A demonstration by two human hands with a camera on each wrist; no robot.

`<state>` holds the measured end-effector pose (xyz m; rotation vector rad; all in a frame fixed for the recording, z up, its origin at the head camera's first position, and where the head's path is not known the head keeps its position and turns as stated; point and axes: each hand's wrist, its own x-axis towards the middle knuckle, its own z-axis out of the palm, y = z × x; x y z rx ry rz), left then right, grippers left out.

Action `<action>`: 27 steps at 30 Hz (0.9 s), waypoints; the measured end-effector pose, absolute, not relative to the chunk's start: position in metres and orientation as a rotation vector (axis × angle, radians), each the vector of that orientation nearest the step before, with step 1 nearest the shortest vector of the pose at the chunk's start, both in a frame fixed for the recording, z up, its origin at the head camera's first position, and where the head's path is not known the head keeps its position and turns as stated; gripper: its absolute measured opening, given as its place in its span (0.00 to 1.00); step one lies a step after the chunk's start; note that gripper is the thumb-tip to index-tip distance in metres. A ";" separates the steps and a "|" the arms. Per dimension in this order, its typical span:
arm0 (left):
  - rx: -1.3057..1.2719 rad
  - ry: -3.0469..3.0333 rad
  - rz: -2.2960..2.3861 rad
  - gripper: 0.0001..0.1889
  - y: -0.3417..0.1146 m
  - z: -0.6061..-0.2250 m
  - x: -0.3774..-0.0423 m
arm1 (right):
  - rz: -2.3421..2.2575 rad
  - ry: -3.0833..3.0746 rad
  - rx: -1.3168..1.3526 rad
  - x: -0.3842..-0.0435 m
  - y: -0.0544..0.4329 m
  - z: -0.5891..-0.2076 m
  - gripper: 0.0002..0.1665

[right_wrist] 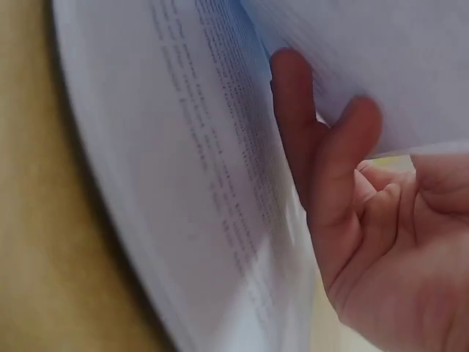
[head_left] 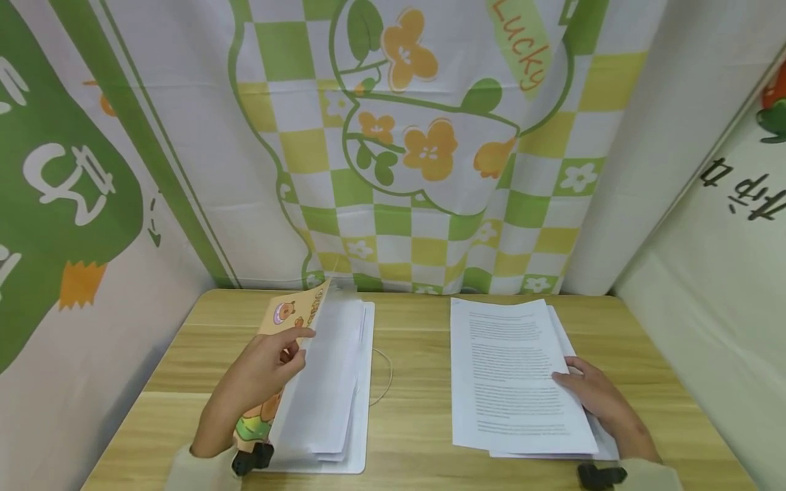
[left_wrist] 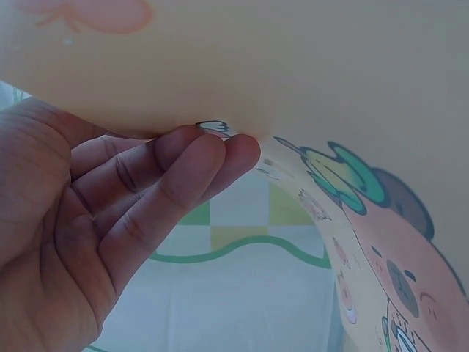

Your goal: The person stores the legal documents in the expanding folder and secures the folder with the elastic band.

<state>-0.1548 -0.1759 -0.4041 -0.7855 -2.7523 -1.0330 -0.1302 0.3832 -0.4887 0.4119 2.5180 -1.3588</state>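
On the left of the table lies a folder [head_left: 328,389] with clear sleeves and white papers inside. Its orange cartoon cover [head_left: 282,312] is lifted, and my left hand [head_left: 254,372] pinches the cover's free edge. In the left wrist view the cover [left_wrist: 352,66] bends above the left hand [left_wrist: 139,191], its fingertips against the edge. On the right, my right hand [head_left: 598,395] grips the right edge of printed sheets [head_left: 510,375], thumb on top. The right wrist view shows the right hand's fingers [right_wrist: 341,154] beneath an upper sheet, with another printed sheet [right_wrist: 198,161] below.
A thin elastic cord [head_left: 390,375] loops out from the folder's right side. Bare wooden tabletop [head_left: 411,409] separates the folder from the sheets. A patterned curtain [head_left: 405,204] hangs along the table's back edge, and fabric walls [head_left: 706,307] stand at both sides.
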 end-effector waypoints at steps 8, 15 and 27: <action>-0.788 -2.743 -1.034 0.17 -0.177 -0.404 -0.154 | -1.632 2.353 0.449 -0.125 0.380 -0.494 0.43; -0.793 -2.733 -1.044 0.16 -0.178 -0.403 -0.154 | -1.819 2.226 0.423 -0.122 0.374 -0.498 0.42; -0.774 -2.733 -1.055 0.16 -0.180 -0.403 -0.154 | -2.011 2.051 0.224 -0.125 0.347 -0.490 0.39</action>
